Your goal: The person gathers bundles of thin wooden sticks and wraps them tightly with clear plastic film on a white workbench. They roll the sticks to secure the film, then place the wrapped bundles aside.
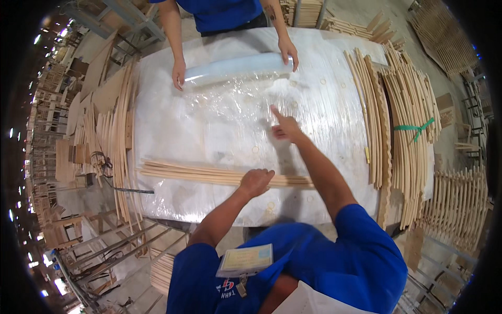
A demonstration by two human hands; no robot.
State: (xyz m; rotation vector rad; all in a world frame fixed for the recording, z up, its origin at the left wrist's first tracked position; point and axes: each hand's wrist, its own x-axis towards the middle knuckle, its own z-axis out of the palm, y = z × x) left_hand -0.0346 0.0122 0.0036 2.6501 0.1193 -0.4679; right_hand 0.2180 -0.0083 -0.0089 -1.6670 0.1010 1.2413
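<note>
Wooden sticks (209, 174) lay at the lower centre of the frame, long axis left to right, extending both ways from the curled, gripping fingers of the nearer left hand (255, 182), while the empty right hand (286, 129), index finger extended, stood apart near frame centre.

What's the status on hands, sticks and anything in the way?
Left hand closed over sticks. Right hand pointing, off sticks. Film roll beyond, co-worker's hands on it.

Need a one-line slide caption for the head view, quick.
Left hand on thin wooden strips, right hand pointing forward; opposite, a co-worker's hands on a roll of clear film.
</note>
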